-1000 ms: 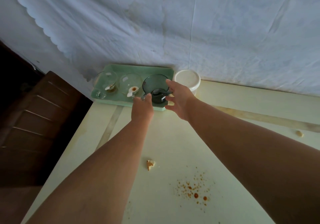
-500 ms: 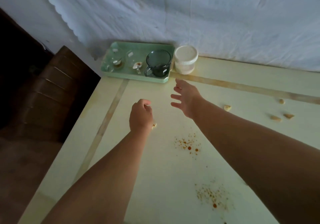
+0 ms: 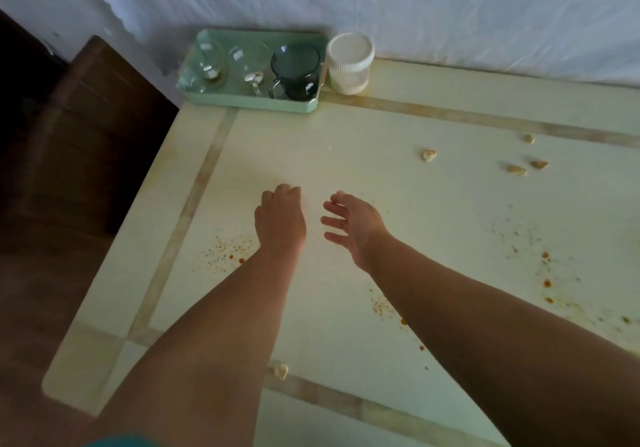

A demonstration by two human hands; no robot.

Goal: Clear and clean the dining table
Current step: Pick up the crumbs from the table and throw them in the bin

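Table [image 3: 311,156], head view: pale top with tan inlay strips, fills centre and right of frame. Orange spice specks lie lower left of centre, below the right forearm, and far right. Crumbs [image 3: 429,155] scattered upper right; one more near the bottom edge by the left forearm.

Tray [image 3: 242,102] sits upper centre at the table's far edge, carrying two clear glasses and a dark mug [image 3: 294,71]. Jar [image 3: 349,64] stands just beside the tray's right end.

Left hand [image 3: 280,220], centre frame: fingers curled under; whether it holds anything, cannot tell. Right hand [image 3: 353,225], just beside it: fingers spread, holding nothing.

Judgement: crumbs are light and dry, best pinched or swept into a palm. Specks need wiping. Glassware is fragile; lift the tray by both ends.
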